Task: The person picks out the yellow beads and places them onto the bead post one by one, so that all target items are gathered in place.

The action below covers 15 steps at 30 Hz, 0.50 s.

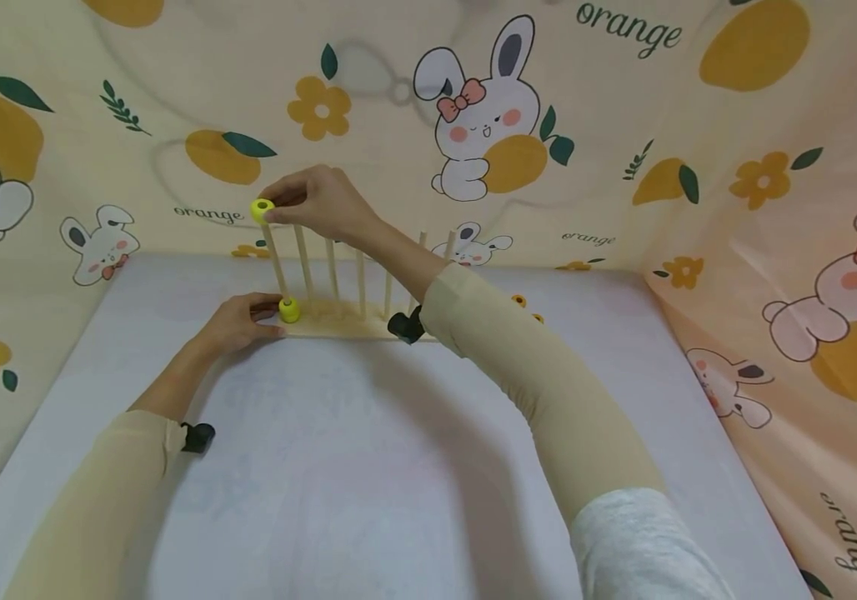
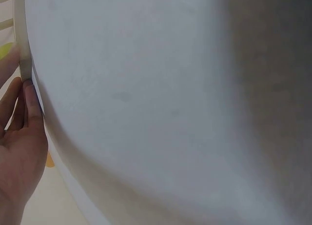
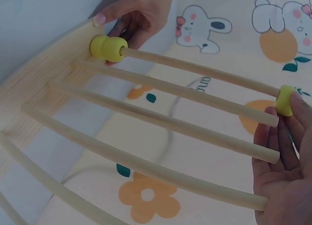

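Observation:
A wooden rack with a flat base [image 1: 338, 327] and a row of upright pegs stands at the far side of the table. My right hand [image 1: 333, 204] pinches a yellow bead [image 3: 283, 102] at the top of the leftmost peg [image 1: 277, 265]. Two yellow beads [image 3: 106, 48] are stacked at the foot of that same peg. With thumb in front and fingers behind, my left hand [image 1: 232, 327] grips the base's left end, right beside the stacked beads. The other pegs in the right wrist view carry no beads. My right forearm hides part of the rack in the head view.
Several small orange beads [image 1: 518, 300] lie on the white table [image 1: 308, 467] to the right of the rack, partly behind my right sleeve [image 1: 541, 383]. A printed cloth [image 1: 383, 50] with rabbits and oranges hangs close behind the rack and along both sides.

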Tool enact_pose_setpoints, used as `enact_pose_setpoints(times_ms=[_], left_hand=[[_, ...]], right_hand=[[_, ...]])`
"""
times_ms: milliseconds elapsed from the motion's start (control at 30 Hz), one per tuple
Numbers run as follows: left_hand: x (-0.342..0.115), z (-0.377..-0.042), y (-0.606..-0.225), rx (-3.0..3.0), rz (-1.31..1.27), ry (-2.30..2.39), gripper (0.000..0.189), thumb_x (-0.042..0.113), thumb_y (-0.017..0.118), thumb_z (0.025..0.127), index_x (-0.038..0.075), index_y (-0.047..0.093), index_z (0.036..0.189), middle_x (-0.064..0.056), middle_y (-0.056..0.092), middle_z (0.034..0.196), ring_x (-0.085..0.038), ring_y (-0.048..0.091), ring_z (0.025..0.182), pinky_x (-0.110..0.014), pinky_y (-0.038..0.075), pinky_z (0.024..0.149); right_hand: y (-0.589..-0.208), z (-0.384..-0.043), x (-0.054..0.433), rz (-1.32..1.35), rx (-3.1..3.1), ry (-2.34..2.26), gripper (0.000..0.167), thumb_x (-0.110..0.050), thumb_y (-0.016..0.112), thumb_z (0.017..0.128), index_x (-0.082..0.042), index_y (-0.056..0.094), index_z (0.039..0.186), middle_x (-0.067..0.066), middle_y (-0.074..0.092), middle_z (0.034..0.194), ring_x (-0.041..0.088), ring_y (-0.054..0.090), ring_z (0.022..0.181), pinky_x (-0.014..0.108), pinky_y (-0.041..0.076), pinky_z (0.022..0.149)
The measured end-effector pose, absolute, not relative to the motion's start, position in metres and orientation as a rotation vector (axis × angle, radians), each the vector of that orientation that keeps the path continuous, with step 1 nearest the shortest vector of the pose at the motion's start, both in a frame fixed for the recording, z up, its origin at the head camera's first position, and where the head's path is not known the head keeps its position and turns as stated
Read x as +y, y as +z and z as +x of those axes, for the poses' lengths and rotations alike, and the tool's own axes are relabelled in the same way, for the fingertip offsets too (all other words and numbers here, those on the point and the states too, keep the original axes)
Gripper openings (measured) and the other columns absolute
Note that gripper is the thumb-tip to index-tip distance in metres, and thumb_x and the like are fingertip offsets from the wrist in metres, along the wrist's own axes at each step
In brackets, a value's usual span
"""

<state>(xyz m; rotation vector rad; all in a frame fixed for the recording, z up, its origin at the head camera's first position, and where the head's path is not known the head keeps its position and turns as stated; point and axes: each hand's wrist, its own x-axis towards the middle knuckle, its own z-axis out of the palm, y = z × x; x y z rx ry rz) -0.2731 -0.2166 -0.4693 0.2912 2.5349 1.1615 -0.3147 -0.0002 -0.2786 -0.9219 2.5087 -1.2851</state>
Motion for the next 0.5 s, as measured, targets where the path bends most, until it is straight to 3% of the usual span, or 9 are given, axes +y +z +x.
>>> enact_pose_setpoints(times_ms=[500], left_hand=[[-0.2184,-0.2708,-0.4703,2.523,0.298,1.185,0.073,0.018,0.074,0.091,-0.004,0.036,0.15,-0.024,0.041,0.151,-0.039,0.042,0.137,-0.049,0.034,0.116]], right_hand=[[-0.28,-0.3148,-0.0021,-0.988,2.524,-1.095,0.032,-0.022,0.075,0.09,-0.011,0.073,0.12,-0.004,0.074,0.108,0.001,0.066,0.095,0.013,0.052,0.085]])
